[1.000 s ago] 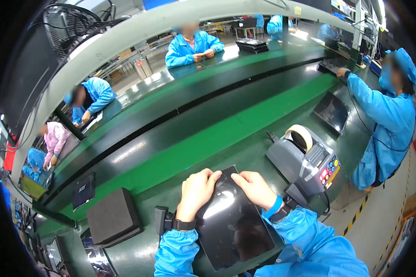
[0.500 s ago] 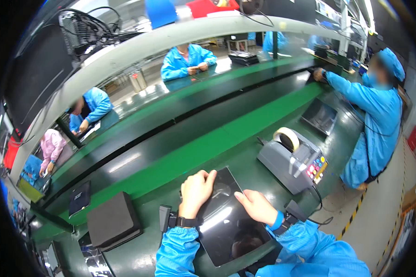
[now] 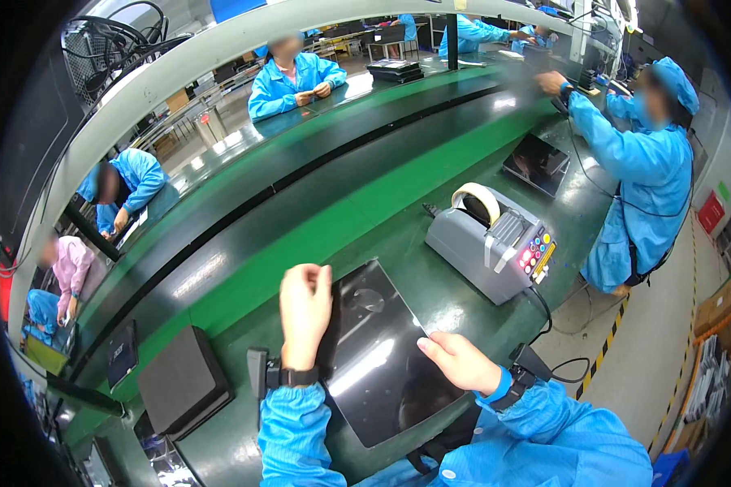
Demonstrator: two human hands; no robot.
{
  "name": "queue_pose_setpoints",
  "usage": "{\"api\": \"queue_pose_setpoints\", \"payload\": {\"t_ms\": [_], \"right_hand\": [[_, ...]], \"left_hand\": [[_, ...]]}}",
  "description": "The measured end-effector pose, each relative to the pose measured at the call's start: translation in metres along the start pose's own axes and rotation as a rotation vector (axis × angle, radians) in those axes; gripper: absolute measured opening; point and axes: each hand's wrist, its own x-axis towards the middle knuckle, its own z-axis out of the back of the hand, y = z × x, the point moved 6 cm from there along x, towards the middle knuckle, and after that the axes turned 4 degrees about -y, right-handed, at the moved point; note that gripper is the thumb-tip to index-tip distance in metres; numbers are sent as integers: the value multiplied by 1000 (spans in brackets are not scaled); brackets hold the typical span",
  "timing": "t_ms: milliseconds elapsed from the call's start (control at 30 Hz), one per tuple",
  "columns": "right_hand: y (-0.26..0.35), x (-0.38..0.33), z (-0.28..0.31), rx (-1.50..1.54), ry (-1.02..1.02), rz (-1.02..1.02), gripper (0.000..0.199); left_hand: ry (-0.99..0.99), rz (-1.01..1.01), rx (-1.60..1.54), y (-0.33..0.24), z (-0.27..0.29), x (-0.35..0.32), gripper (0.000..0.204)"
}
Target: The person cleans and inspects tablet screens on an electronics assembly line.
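A glossy black flat panel (image 3: 382, 341), rectangular and bright with reflections, lies tilted in front of me at the bench's near edge. My right hand (image 3: 460, 361) grips its right edge, thumb on top and the other fingers mostly hidden. Beside the panel's upper left edge is my left hand (image 3: 306, 312), its fingers curled in toward the thumb. Whatever those fingers may hold cannot be made out. Dark straps with small devices sit on both wrists.
Right of the panel stands a grey tape dispenser (image 3: 491, 243) with a cable. A dark grey box-like block (image 3: 185, 383) sits at left, near a black flat case (image 3: 123, 354). Another black panel (image 3: 536, 165) lies farther right, near a standing co-worker (image 3: 642, 178).
My left hand has come off the panel's top and moved left, its fingers curling. My right hand keeps its place on the right edge. The whole view has shifted slightly.
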Motion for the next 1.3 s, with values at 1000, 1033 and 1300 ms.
{"api": "queue_pose_setpoints", "payload": {"t_ms": [1000, 1033, 1300], "right_hand": [[-47, -43, 177, 254, -1033, -34, 16], [-37, -52, 180, 198, -1151, 27, 13], [30, 48, 70, 102, -330, 154, 19]], "left_hand": [[244, 568, -805, -10, -2, -88, 27], [212, 609, -822, -11, 0, -90, 28], [273, 582, -884, 11, -5, -98, 32]]}}
